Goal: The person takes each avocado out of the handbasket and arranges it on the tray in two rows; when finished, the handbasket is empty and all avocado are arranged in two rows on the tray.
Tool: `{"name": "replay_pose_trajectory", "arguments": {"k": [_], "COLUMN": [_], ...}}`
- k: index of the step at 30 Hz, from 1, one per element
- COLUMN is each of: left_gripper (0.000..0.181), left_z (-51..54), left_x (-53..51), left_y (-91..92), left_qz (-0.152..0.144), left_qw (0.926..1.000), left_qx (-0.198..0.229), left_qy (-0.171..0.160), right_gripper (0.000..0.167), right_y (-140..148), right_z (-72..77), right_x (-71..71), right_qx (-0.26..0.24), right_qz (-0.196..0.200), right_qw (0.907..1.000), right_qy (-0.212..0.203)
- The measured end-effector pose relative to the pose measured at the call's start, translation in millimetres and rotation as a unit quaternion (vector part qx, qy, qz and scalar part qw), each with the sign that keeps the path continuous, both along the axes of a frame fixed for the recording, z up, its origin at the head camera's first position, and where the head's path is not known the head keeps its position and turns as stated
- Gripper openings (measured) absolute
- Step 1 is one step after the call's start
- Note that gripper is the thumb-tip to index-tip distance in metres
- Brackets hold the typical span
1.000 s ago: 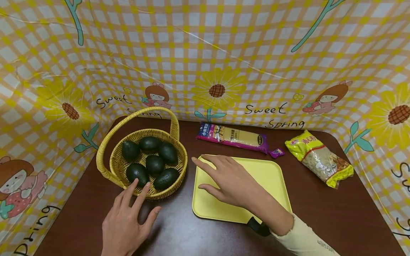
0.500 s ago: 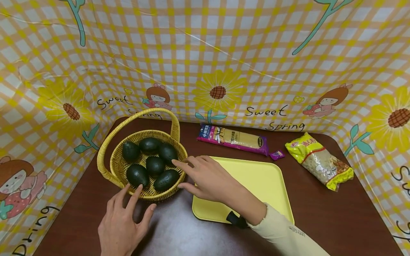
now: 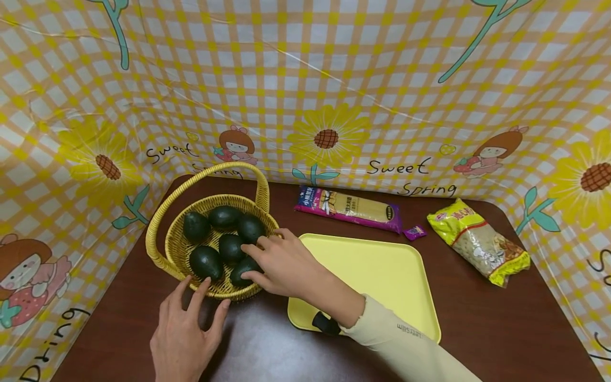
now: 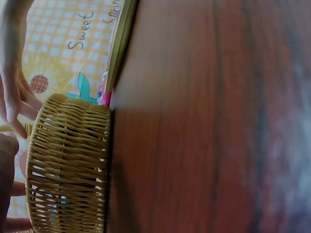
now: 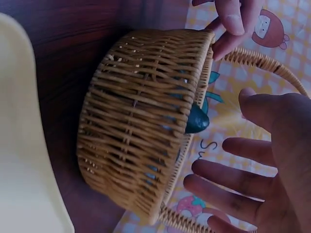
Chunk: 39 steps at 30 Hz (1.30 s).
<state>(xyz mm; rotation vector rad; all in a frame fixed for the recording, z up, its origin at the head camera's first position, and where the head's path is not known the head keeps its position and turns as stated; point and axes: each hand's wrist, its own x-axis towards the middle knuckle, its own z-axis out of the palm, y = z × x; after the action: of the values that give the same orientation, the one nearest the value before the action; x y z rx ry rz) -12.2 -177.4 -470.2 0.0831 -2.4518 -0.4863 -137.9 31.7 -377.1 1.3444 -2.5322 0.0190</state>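
Note:
Several dark green avocados (image 3: 206, 262) lie in a yellow wicker basket (image 3: 243, 293) with a tall arched handle. My right hand (image 3: 286, 265) reaches over the basket's right rim, its bent fingers above the front right avocado (image 3: 243, 271) and partly hiding it. In the right wrist view, the fingers of that hand (image 5: 243, 184) are spread apart with nothing between them, and one avocado tip (image 5: 197, 120) shows above the rim. My left hand (image 3: 183, 339) is at the basket's front left, fingers apart, fingertips at the rim; whether they touch it I cannot tell.
A yellow tray (image 3: 372, 276) lies right of the basket, under my right forearm. Behind it are a purple noodle packet (image 3: 350, 209) and a small purple sachet (image 3: 414, 232). A yellow-and-clear bag (image 3: 479, 241) lies at the right. Checked cloth (image 3: 305, 79) encloses the table.
My right hand has moved left from above the tray to over the basket's right side. The left hand has shifted only slightly at the front rim. The avocados have stayed in place.

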Motion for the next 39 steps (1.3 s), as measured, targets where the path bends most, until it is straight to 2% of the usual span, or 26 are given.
{"name": "replay_pose_trajectory", "arguments": {"k": [6, 13, 21, 27, 34, 39], "left_gripper": [0.053, 0.05, 0.044, 0.039, 0.037, 0.037], "left_z": [-1.5, -3.7, -5.4, -6.3, -7.8, -9.7], "left_x": [-1.7, -2.8, -5.1, -4.9, -5.9, -5.8], "left_y": [1.9, 2.4, 4.8, 5.2, 5.3, 5.4], "left_qz": [0.012, 0.016, 0.021, 0.028, 0.032, 0.031], "left_qw": [0.9999, 0.9996, 0.9991, 0.9985, 0.998, 0.997], "left_qx": [0.007, 0.002, 0.014, 0.023, 0.03, 0.033], "left_qy": [0.007, 0.021, 0.035, 0.041, 0.046, 0.062], "right_gripper": [0.055, 0.057, 0.055, 0.059, 0.062, 0.065], "right_y": [-13.6, -19.7, -26.2, -31.3, -39.5, -43.0], "right_z": [-4.2, -7.5, -10.3, -10.0, -12.2, -12.0], "right_x": [-3.3, -4.6, -6.6, -8.3, -12.1, -14.7], "right_qx": [0.033, 0.037, 0.045, 0.069, 0.092, 0.097], "right_qz": [-0.021, -0.036, -0.049, -0.063, -0.076, -0.085], "right_qw": [0.9992, 0.9987, 0.9972, 0.9934, 0.9893, 0.9865], "right_qy": [0.002, 0.004, -0.035, -0.066, -0.084, -0.101]}}
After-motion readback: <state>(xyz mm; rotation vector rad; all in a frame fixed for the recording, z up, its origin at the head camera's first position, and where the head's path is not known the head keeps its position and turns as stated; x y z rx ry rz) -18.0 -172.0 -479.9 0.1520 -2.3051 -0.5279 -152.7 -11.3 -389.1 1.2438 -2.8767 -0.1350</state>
